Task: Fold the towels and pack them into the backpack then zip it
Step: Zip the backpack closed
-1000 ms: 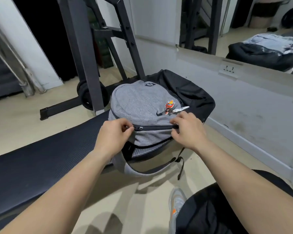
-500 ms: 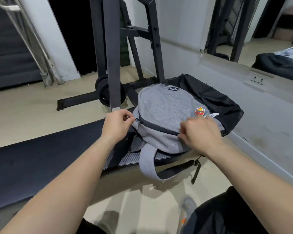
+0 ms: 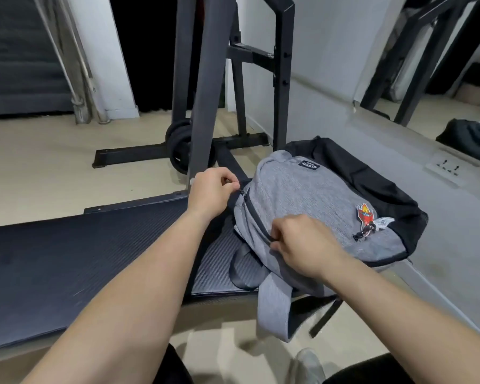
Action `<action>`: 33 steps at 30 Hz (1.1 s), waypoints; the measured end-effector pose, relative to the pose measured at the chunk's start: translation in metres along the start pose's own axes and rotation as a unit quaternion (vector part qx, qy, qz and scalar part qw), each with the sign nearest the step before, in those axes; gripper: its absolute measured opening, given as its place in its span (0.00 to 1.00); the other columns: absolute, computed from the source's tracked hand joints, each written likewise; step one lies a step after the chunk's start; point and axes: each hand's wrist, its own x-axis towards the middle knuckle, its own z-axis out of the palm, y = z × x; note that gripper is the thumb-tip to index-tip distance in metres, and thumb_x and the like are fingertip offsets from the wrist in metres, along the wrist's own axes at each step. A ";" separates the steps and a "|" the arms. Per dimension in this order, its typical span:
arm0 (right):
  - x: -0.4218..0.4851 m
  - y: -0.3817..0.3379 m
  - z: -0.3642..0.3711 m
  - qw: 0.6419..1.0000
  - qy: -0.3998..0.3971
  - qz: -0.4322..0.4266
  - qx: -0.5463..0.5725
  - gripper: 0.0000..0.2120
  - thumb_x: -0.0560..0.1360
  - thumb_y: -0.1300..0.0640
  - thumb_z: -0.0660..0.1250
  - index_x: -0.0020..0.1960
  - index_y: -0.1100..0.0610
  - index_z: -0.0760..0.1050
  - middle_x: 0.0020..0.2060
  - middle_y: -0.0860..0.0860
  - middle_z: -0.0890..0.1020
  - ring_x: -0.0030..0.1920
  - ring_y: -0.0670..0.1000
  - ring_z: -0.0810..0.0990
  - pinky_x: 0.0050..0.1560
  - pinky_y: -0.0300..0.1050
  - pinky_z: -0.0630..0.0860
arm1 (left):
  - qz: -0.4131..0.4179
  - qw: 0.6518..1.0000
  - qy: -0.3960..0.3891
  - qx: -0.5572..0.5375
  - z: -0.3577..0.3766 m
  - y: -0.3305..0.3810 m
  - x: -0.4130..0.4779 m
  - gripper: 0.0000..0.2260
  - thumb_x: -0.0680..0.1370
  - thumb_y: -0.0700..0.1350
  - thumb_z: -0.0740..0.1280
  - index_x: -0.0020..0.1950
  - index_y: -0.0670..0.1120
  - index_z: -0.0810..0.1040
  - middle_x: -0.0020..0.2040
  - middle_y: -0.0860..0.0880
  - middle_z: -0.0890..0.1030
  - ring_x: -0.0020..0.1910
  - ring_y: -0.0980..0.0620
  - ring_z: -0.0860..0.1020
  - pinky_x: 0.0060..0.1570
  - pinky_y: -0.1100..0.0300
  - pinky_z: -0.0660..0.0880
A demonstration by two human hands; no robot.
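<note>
A grey and black backpack [image 3: 311, 200] lies on the end of a dark padded bench [image 3: 67, 259], with a grey strap hanging over the bench edge. Its black zipper line [image 3: 254, 214] curves down the left side and looks drawn together. My left hand [image 3: 214, 191] pinches the zipper pull at the upper end of that line. My right hand [image 3: 302, 245] grips the bag fabric at the lower end of the zipper. No towels are visible; the bag's inside is hidden.
A black steel rack [image 3: 203, 79] with weight plates [image 3: 182, 145] stands just behind the bench. A grey wall with a socket [image 3: 445, 169] and a mirror runs along the right. My shoe [image 3: 309, 365] rests on the beige floor below.
My left hand has dragged the zipper pull up and leftward around the bag. The view has shifted, and my right hand stays clamped on the fabric near the zipper.
</note>
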 end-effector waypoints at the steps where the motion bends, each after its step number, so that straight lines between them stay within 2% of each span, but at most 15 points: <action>1: -0.003 0.002 -0.001 1.000 -0.029 -0.002 -0.001 0.07 0.77 0.46 0.68 0.49 0.49 0.75 0.50 0.51 0.82 0.53 0.58 0.80 0.49 0.50 0.76 | -0.007 1.000 -0.004 -0.007 0.003 -0.004 0.003 0.08 0.76 0.46 0.74 0.39 0.57 0.81 0.41 0.57 0.82 0.44 0.55 0.79 0.49 0.54 0.77; 3: 0.008 0.003 -0.009 0.999 -0.036 -0.001 -0.001 0.10 0.76 0.41 0.67 0.44 0.48 0.74 0.47 0.48 0.82 0.51 0.55 0.80 0.48 0.49 0.76 | -0.015 1.000 -0.010 -0.020 0.009 -0.010 0.007 0.05 0.76 0.46 0.73 0.41 0.55 0.82 0.42 0.55 0.82 0.44 0.54 0.79 0.48 0.54 0.77; 4: 0.018 0.000 -0.015 1.000 -0.007 -0.001 0.007 0.12 0.76 0.40 0.65 0.44 0.47 0.75 0.45 0.46 0.82 0.50 0.53 0.79 0.47 0.48 0.75 | -0.017 0.999 -0.008 -0.026 0.011 -0.013 0.008 0.05 0.76 0.46 0.73 0.42 0.54 0.82 0.41 0.54 0.83 0.44 0.53 0.79 0.47 0.55 0.77; 6: 0.047 -0.008 -0.023 0.997 0.078 -0.009 0.022 0.13 0.75 0.38 0.64 0.48 0.47 0.77 0.47 0.45 0.81 0.51 0.53 0.79 0.46 0.48 0.75 | -0.013 0.999 0.002 -0.046 0.011 -0.016 0.010 0.05 0.76 0.47 0.73 0.41 0.55 0.82 0.41 0.53 0.83 0.42 0.53 0.79 0.45 0.57 0.76; 8: 0.073 -0.019 -0.024 0.995 0.102 -0.001 -0.013 0.19 0.75 0.34 0.64 0.54 0.48 0.78 0.51 0.49 0.80 0.54 0.55 0.79 0.49 0.49 0.75 | -0.005 0.999 0.003 -0.052 0.010 -0.017 0.012 0.06 0.76 0.47 0.73 0.40 0.56 0.82 0.40 0.53 0.83 0.42 0.54 0.79 0.44 0.58 0.75; 11: 0.092 -0.032 -0.009 0.993 0.073 0.023 -0.094 0.20 0.77 0.36 0.64 0.52 0.52 0.79 0.51 0.54 0.83 0.55 0.58 0.80 0.48 0.49 0.68 | 0.001 0.999 0.007 -0.050 0.011 -0.025 0.020 0.07 0.75 0.48 0.74 0.39 0.58 0.81 0.40 0.53 0.83 0.42 0.54 0.79 0.44 0.55 0.77; 15: 0.081 -0.024 0.006 0.997 0.067 -0.009 -0.037 0.12 0.80 0.44 0.63 0.43 0.49 0.75 0.48 0.53 0.84 0.53 0.59 0.80 0.46 0.49 0.62 | 0.008 0.999 -0.009 -0.037 0.019 -0.029 0.031 0.06 0.74 0.49 0.75 0.39 0.58 0.81 0.39 0.55 0.83 0.42 0.55 0.79 0.45 0.56 0.77; 17: 0.068 -0.016 0.005 0.999 0.040 -0.030 -0.016 0.12 0.79 0.43 0.64 0.43 0.49 0.75 0.47 0.51 0.84 0.53 0.58 0.80 0.48 0.49 0.65 | 0.010 0.999 -0.008 -0.033 0.026 -0.026 0.037 0.05 0.74 0.48 0.75 0.40 0.57 0.82 0.39 0.55 0.82 0.42 0.54 0.79 0.45 0.57 0.75; 19: 0.057 -0.013 0.002 0.998 -0.008 -0.054 -0.032 0.13 0.78 0.41 0.64 0.47 0.49 0.78 0.48 0.50 0.84 0.54 0.57 0.80 0.53 0.48 0.70 | -0.006 0.999 -0.014 -0.033 0.035 -0.025 0.042 0.05 0.75 0.49 0.74 0.40 0.57 0.81 0.40 0.55 0.82 0.42 0.54 0.79 0.45 0.56 0.76; 21: 0.055 -0.013 -0.006 0.997 -0.049 -0.054 -0.036 0.17 0.77 0.37 0.63 0.47 0.49 0.79 0.45 0.49 0.84 0.52 0.55 0.80 0.51 0.48 0.73 | -0.023 0.999 -0.020 -0.044 0.041 -0.026 0.047 0.06 0.75 0.49 0.74 0.40 0.57 0.81 0.39 0.55 0.81 0.41 0.54 0.79 0.45 0.53 0.78; 23: 0.067 -0.017 -0.018 0.999 -0.029 -0.025 -0.039 0.22 0.77 0.33 0.60 0.43 0.50 0.78 0.40 0.48 0.80 0.47 0.54 0.78 0.44 0.47 0.73 | -0.028 0.997 -0.018 -0.069 0.044 -0.027 0.051 0.06 0.75 0.48 0.75 0.40 0.56 0.82 0.37 0.54 0.81 0.40 0.52 0.80 0.46 0.50 0.79; 26: 0.101 -0.023 -0.024 0.997 0.035 0.035 -0.053 0.22 0.76 0.32 0.61 0.40 0.50 0.75 0.41 0.51 0.80 0.46 0.56 0.80 0.39 0.46 0.67 | -0.028 0.995 -0.004 -0.098 0.042 -0.032 0.058 0.04 0.74 0.46 0.75 0.40 0.54 0.83 0.35 0.52 0.82 0.37 0.50 0.82 0.46 0.49 0.79; 28: 0.116 -0.031 -0.017 0.997 0.008 0.044 -0.066 0.19 0.77 0.36 0.63 0.44 0.52 0.76 0.44 0.53 0.80 0.48 0.57 0.80 0.40 0.46 0.67 | -0.031 0.995 0.006 -0.097 0.040 -0.040 0.062 0.04 0.74 0.47 0.76 0.40 0.54 0.84 0.34 0.52 0.82 0.37 0.51 0.82 0.45 0.50 0.80; 30: 0.120 -0.036 -0.005 0.998 -0.010 0.026 -0.064 0.14 0.79 0.45 0.63 0.50 0.55 0.78 0.51 0.56 0.82 0.53 0.59 0.81 0.42 0.46 0.68 | -0.033 0.996 0.012 -0.082 0.040 -0.048 0.066 0.03 0.74 0.48 0.76 0.41 0.55 0.84 0.35 0.53 0.82 0.37 0.52 0.80 0.44 0.51 0.79; 33: 0.112 -0.031 0.003 0.999 -0.027 -0.003 -0.017 0.11 0.80 0.45 0.63 0.45 0.51 0.77 0.46 0.54 0.82 0.53 0.59 0.81 0.43 0.46 0.70 | -0.045 0.997 0.017 -0.066 0.047 -0.051 0.075 0.02 0.74 0.50 0.75 0.42 0.55 0.84 0.35 0.53 0.81 0.39 0.53 0.80 0.43 0.52 0.79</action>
